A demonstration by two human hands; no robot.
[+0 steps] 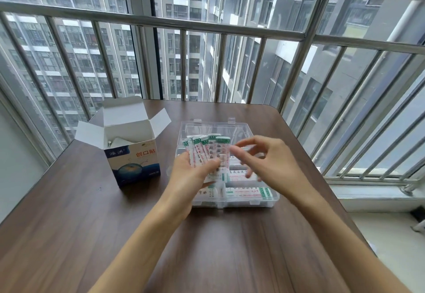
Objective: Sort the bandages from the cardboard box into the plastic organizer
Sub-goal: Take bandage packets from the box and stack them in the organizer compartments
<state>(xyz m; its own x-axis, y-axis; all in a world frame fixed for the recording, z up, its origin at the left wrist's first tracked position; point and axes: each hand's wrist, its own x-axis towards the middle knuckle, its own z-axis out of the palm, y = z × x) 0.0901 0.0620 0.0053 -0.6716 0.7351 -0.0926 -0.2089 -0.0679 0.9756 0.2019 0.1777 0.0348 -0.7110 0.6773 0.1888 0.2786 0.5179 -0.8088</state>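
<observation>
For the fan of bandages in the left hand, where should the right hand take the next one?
Judging by the fan, the rightmost bandage is best: pinch its free green-banded top from the right. The left hand clamps the lower ends, so the tops splay apart, and the right hand hovers nearest that strip, above the plastic organizer.

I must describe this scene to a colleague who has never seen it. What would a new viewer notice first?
The eye goes first to the fan of bandages gripped in the left hand above the clear plastic organizer at the middle of the table, with the right hand reaching toward them. To the left stands the opened cardboard box. Behind, a metal railing frames tall apartment blocks.
</observation>
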